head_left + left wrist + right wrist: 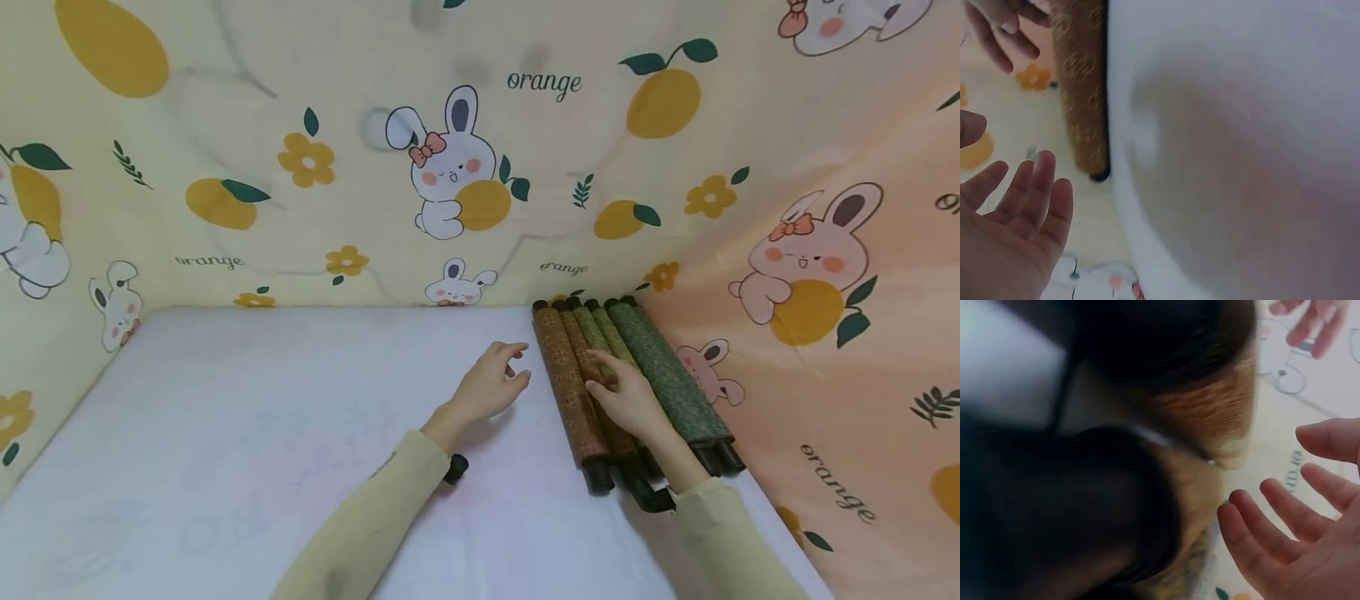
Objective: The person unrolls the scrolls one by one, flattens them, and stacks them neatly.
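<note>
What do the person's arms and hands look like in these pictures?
The person wears long pale beige sleeves. The left sleeve has a dark marking near its cuff, too small to read. A black device, probably the wrist camera, shows beside that cuff. The left hand and right hand wear no gloves.

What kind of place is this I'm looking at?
Probably an indoor tabletop work area: a white tabletop, walled by printed sheeting with rabbits and oranges, and patterned rolls with black ends laid side by side.
</note>
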A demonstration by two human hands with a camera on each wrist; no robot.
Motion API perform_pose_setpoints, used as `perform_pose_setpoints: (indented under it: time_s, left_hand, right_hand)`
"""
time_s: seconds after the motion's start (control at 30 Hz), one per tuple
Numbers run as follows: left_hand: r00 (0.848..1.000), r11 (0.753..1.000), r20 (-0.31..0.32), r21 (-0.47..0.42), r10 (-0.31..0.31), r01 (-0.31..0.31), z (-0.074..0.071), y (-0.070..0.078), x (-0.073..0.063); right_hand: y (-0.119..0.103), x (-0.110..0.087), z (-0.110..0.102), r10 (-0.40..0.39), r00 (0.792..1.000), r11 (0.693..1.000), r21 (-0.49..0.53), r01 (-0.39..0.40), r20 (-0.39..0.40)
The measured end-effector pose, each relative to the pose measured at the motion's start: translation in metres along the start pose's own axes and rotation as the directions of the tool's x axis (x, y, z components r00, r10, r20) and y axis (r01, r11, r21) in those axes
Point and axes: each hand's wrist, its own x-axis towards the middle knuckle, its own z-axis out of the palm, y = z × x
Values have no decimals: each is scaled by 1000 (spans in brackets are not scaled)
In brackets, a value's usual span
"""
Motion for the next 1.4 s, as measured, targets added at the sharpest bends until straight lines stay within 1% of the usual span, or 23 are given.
perform_pose_setpoints:
  time_s: [0.07,0.17,0.3,0.37,0.43,0.53,0.67,0.9,1.0,1.1,1.17,1.27,1.4]
  left_hand:
    - [999,1000,32,17,-1,0,8,0,6]
    - [997,999,76,35,-1,-2,19,-1,14]
    - [993,1000,119,16,-15,13,32,1,25]
    - [990,999,138,13,-35,34,38,2,29]
    - [986,998,159,11,-58,57,44,4,31]
    - [978,995,185,49,-94,87,53,5,34]
    - [975,988,185,107,-126,108,62,7,35]
    - [977,982,164,154,-138,113,64,18,31]
    - [972,982,180,140,-154,130,66,21,28]
    - [968,985,192,87,-162,148,70,22,26]
    - [967,988,205,49,-154,147,72,22,26]
    - [965,990,220,4,-140,143,75,24,25]
    - [965,988,220,-23,-142,151,75,28,23]
  right_hand:
    - [5,0,2,-23,1000,999,-27,23,7]
    - [11,0,5,-36,999,996,-77,36,2]
    - [14,1,7,-41,999,989,-145,38,-21]
    - [14,2,7,-49,998,984,-171,44,-30]
    - [14,3,6,-48,999,981,-190,42,-23]
    - [15,4,5,-19,1000,978,-207,21,10]
    - [20,6,6,8,999,979,-206,1,45]
    - [23,6,3,-12,998,976,-215,24,58]
    - [22,3,4,-21,998,974,-224,33,58]
    - [19,1,5,-53,997,965,-254,66,57]
    - [17,0,6,-66,996,963,-258,80,64]
    - [13,0,6,-54,994,971,-226,75,95]
    - [12,2,5,-14,991,992,-125,31,131]
